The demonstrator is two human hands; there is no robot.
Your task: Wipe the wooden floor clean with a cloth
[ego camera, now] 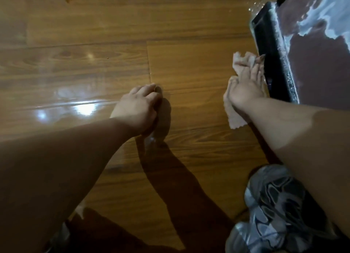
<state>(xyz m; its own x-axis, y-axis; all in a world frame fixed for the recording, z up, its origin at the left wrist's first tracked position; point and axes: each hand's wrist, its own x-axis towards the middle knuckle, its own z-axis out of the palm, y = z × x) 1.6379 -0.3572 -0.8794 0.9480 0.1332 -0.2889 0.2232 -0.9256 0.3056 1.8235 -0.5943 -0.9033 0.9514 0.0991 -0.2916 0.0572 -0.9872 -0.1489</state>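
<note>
The right hand [246, 86] presses straight fingers on the crumpled pale pink cloth [234, 118], right on the glossy brown wooden floor [94, 44]; soft, light (bunches easily), best palmed centrally. The left hand [136, 110] rests curled, seemingly empty.

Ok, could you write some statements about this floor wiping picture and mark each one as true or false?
1. The right hand presses the cloth down with fairly straight fingers. True.
2. The cloth is dark blue. False: it is a pale pinkish beige.
3. The left hand holds a second cloth. False: it rests on the wooden floor with curled fingers, and no cloth shows in its grip.
4. The cloth lies close beside a black edge at the right. True.
</note>
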